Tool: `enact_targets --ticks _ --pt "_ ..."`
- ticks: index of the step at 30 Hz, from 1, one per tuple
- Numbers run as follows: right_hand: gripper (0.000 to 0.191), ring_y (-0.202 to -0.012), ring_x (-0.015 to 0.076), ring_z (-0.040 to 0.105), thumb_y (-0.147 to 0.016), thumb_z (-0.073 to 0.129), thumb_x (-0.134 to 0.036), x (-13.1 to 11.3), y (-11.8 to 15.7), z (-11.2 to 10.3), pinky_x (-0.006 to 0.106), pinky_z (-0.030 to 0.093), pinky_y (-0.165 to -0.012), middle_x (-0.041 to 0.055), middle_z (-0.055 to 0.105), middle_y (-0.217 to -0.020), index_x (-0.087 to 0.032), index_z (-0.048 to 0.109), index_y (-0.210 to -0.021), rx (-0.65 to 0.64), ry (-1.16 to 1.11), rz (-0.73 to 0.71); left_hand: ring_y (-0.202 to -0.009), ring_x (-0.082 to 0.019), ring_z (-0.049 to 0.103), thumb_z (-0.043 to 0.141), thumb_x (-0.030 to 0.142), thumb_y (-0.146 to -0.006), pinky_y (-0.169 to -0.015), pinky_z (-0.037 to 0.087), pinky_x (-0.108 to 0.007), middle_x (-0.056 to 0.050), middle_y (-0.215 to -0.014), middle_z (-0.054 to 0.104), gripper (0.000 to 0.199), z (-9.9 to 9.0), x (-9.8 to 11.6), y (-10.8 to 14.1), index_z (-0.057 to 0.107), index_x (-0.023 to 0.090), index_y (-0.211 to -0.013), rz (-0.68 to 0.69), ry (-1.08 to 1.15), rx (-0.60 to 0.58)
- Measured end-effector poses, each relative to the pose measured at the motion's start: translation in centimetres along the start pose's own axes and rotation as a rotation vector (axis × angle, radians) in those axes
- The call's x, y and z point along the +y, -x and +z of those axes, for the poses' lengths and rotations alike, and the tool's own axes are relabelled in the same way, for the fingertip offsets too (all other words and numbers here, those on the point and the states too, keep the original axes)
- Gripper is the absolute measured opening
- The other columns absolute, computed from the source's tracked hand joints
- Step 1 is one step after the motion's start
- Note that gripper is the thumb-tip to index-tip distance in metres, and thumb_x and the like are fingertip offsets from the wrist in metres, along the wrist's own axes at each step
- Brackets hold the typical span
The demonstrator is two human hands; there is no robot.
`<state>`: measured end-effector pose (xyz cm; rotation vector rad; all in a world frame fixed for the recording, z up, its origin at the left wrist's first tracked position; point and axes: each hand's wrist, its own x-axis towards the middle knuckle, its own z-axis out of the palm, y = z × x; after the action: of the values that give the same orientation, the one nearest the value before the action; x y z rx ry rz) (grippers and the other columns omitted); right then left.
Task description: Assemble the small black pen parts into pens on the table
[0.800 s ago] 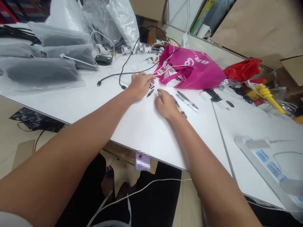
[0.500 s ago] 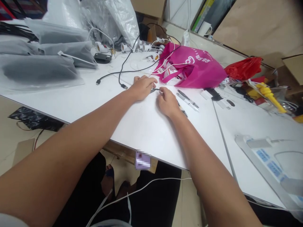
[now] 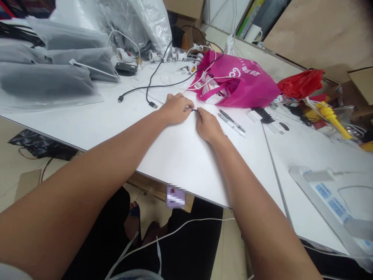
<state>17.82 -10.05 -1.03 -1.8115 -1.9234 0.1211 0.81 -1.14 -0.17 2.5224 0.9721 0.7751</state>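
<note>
- Left hand [image 3: 176,109] and right hand [image 3: 208,125] pinch a small dark part [image 3: 194,110] between fingertips; grip closed but slight.
- Part could slip loose among pens [image 3: 231,123] just beside.

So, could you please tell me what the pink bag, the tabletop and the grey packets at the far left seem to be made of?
Pink bag: probably non-woven fabric, matte, with soft creases and a white printed logo. Tabletop: likely laminated board, smooth white with a faint sheen and a thin dark edge. Grey packets: apparently frosted plastic film, translucent over dark contents.
</note>
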Motion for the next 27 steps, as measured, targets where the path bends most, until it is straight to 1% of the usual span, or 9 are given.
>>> enact_targets --ticks 5,8,10,12,15,18,21,24,27 --pt "0.049 -0.128 0.0369 0.07 -0.103 0.038 -0.023 -0.9 0.3 -0.5 0.058 0.05 -0.116 0.0178 0.074 -0.141 -0.016 0.064 -0.144 -0.03 -0.031 -0.001 -0.131 -0.037 0.056 0.06 0.024 -0.094 -0.122 0.028 -0.064 -0.01 -0.117 0.08 0.028 0.4 0.6 0.0 0.083 0.026 -0.111 0.034 0.003 -0.017" --pt "0.048 -0.127 0.0369 0.07 -0.104 0.041 -0.027 -1.2 0.5 -0.5 0.058 0.052 -0.114 0.0154 0.075 -0.14 -0.019 0.06 -0.147 -0.039 -0.075 0.013 -0.124 -0.035 0.062 0.059 0.022 -0.093 -0.121 0.032 -0.063 -0.008 -0.112 0.081 0.029 0.5 0.7 -0.1 0.084 0.027 -0.107 0.04 -0.002 -0.009" --pt "0.05 -0.128 0.0365 0.069 -0.104 0.042 -0.028 -1.3 0.5 -0.6 0.057 0.052 -0.113 0.0142 0.074 -0.142 -0.021 0.057 -0.15 -0.048 -0.094 0.017 -0.118 -0.033 0.066 0.058 0.021 -0.092 -0.119 0.037 -0.06 -0.006 -0.109 0.082 0.031 0.5 0.7 -0.1 0.084 0.027 -0.106 0.053 0.0 -0.013" --pt "0.052 -0.13 0.0363 0.068 -0.103 0.041 -0.027 -1.4 0.5 -0.6 0.055 0.052 -0.113 0.0151 0.072 -0.145 -0.02 0.055 -0.153 -0.052 -0.093 0.027 -0.113 -0.031 0.069 0.058 0.02 -0.09 -0.115 0.044 -0.054 -0.006 -0.109 0.082 0.033 0.5 0.7 -0.1 0.085 0.027 -0.107 0.068 0.013 -0.018" --pt "0.054 -0.131 0.036 0.068 -0.102 0.041 -0.024 -1.6 0.5 -0.6 0.054 0.052 -0.114 0.0154 0.072 -0.146 -0.018 0.054 -0.154 -0.044 -0.088 0.042 -0.111 -0.03 0.071 0.058 0.02 -0.087 -0.108 0.051 -0.047 -0.007 -0.11 0.082 0.034 0.6 0.7 -0.2 0.085 0.024 -0.107 0.082 0.027 -0.019" --pt "0.053 -0.129 0.036 0.069 -0.102 0.042 -0.024 -1.7 0.5 -0.6 0.054 0.05 -0.115 0.0133 0.074 -0.142 -0.02 0.056 -0.153 -0.029 -0.089 0.045 -0.112 -0.03 0.071 0.057 0.019 -0.085 -0.106 0.053 -0.046 -0.007 -0.111 0.082 0.036 0.7 0.6 -0.3 0.085 0.024 -0.107 0.083 0.031 -0.007" --pt "0.05 -0.127 0.0369 0.07 -0.103 0.04 -0.024 -1.8 0.7 -0.7 0.055 0.05 -0.113 0.0137 0.076 -0.137 -0.02 0.06 -0.148 -0.012 -0.058 0.054 -0.11 -0.029 0.071 0.057 0.019 -0.085 -0.105 0.053 -0.046 -0.007 -0.111 0.082 0.034 0.7 0.5 -0.3 0.084 0.023 -0.105 0.092 0.036 0.002" --pt "0.048 -0.126 0.0367 0.07 -0.102 0.04 -0.022 -1.8 0.8 -0.8 0.054 0.05 -0.112 0.0133 0.078 -0.132 -0.021 0.067 -0.141 0.016 -0.021 0.047 -0.108 -0.028 0.072 0.056 0.018 -0.085 -0.104 0.054 -0.045 -0.006 -0.109 0.082 0.033 0.7 0.5 -0.2 0.084 0.023 -0.102 0.103 0.041 -0.012" --pt "0.046 -0.124 0.0367 0.07 -0.099 0.042 -0.02 -1.6 0.8 -0.9 0.053 0.052 -0.11 0.0131 0.08 -0.126 -0.021 0.073 -0.132 0.058 0.0 0.042 -0.109 -0.028 0.072 0.056 0.016 -0.085 -0.104 0.053 -0.044 -0.006 -0.109 0.082 0.034 0.6 0.5 0.0 0.084 0.023 -0.104 0.111 0.061 -0.037"
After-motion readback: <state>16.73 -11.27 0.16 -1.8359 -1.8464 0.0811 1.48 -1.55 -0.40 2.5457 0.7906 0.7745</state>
